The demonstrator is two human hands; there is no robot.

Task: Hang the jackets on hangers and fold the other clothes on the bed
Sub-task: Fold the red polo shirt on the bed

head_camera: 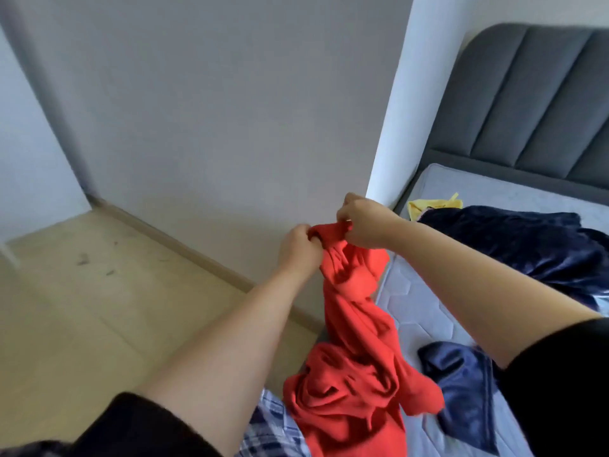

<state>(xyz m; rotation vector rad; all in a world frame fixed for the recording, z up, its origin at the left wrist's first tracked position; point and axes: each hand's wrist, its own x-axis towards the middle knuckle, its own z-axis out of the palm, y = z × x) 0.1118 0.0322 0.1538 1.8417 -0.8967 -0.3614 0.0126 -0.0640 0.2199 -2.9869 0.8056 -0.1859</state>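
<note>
Red garment (349, 341) in both hands

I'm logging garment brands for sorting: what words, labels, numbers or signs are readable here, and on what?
None can be read. The red garment, gripped by the left hand and right hand, shows no print or tag; neither do the dark blue clothes, yellow cloth, plaid fabric or mattress.

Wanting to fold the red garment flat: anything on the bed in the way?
Yes. A blue satin cloth lies beside the red garment, a navy garment farther up the mattress, a plaid cloth under its bunched end.
</note>
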